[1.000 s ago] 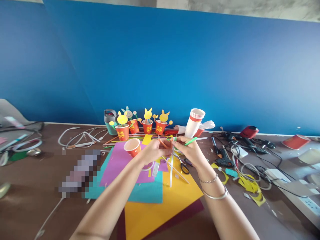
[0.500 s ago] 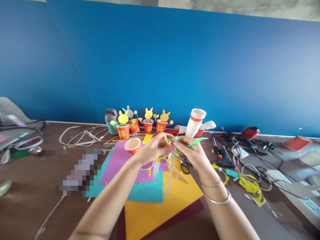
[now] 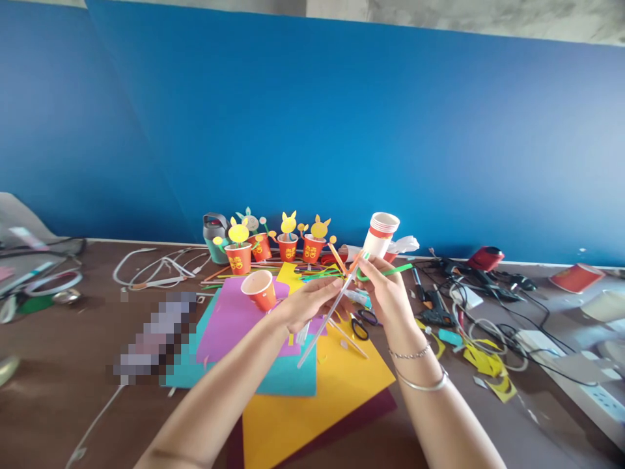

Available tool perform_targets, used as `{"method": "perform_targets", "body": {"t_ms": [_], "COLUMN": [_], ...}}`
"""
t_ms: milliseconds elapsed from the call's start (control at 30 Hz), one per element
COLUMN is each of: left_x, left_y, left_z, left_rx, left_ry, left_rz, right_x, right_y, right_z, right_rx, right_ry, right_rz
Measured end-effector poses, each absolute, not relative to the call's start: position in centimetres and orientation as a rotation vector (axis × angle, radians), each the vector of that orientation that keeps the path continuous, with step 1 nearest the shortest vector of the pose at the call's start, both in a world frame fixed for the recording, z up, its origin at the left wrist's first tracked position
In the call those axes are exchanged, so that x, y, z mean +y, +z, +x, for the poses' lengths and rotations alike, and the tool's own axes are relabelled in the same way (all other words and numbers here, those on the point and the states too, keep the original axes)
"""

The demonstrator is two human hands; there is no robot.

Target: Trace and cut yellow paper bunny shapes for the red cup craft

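My right hand (image 3: 383, 286) pinches a bundle of joined drinking straws. A clear straw (image 3: 319, 329) slants down to the left from it, a bent orange straw (image 3: 338, 258) sticks out at the upper left, and a green straw (image 3: 398, 269) points right. My left hand (image 3: 312, 303) is beside the clear straw with its fingers stretched out; some fingertips lie behind that straw, and whether they touch it is unclear. An orange paper cup (image 3: 265, 298) stands tilted on the purple sheet (image 3: 222, 329), left of my hands. Scissors (image 3: 360, 327) lie below my hands.
Several red cups with yellow animal-head cutouts (image 3: 238, 259) stand along the blue wall, beside a grey-green flask (image 3: 215, 238). A stack of white cups (image 3: 381, 234) is behind my right hand. Glue guns (image 3: 439, 309), cables and a power strip (image 3: 598, 394) lie at right; yellow paper (image 3: 312, 417) lies in front.
My left hand has let go of the orange straw and dropped slightly. My right hand has tilted the straws, so the clear straw's lower end has swung left.
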State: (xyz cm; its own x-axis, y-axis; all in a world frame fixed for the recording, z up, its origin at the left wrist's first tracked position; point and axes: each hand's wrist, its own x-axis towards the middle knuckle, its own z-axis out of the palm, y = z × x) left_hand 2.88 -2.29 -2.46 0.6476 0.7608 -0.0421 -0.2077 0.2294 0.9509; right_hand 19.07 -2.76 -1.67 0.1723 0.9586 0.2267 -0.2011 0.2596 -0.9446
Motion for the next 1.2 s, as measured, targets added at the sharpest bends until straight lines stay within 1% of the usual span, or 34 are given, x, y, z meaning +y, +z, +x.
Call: {"method": "perform_targets", "body": {"t_ms": [100, 167, 233, 367, 500, 633, 800, 933, 1033, 1200], "left_x": [-2.0, -1.7, -1.3, -0.7, -0.4, -0.2, -0.1, -0.5, -0.6, -0.5], "left_y": [-2.4, -2.5, -2.7, -3.0, -2.9, -2.9, -2.4, -1.9, -2.1, -2.4], "left_z": [3.1, 2.9, 2.5, 1.6, 1.2, 1.1, 1.1, 1.4, 1.6, 1.2], "left_rx": [0.604, 0.597, 0.588, 0.554, 0.52, 0.528, 0.627, 0.648, 0.596, 0.523], "left_ry": [0.909, 0.973, 0.948, 0.757, 0.653, 0.667, 0.786, 0.898, 0.884, 0.74], "left_rz": [1.131, 1.118, 1.099, 1.042, 0.992, 0.985, 1.125, 1.165, 1.193, 1.219], "right_x": [-2.9, -3.0, -3.3, -3.6, -3.9, -4.0, -3.5, -3.1, -3.1, -3.6], "right_y": [-1.9, -1.9, -1.9, -1.7, -1.4, -1.3, -1.9, -2.1, -2.1, -2.0], "right_z": [19.0, 18.9, 18.9, 18.9, 18.7, 18.5, 18.5, 18.3, 18.2, 18.3], "right_rx": [-1.093, -1.159, -1.247, -1.407, -1.448, -1.425, -1.252, -1.136, -1.12, -1.22], "right_ry": [1.056, 1.094, 1.124, 1.197, 1.252, 1.17, 1.231, 1.223, 1.226, 1.237], "right_rz": [-0.944, -0.934, -0.918, -0.881, -0.876, -0.897, -1.0, -0.996, -0.968, -0.985]}}
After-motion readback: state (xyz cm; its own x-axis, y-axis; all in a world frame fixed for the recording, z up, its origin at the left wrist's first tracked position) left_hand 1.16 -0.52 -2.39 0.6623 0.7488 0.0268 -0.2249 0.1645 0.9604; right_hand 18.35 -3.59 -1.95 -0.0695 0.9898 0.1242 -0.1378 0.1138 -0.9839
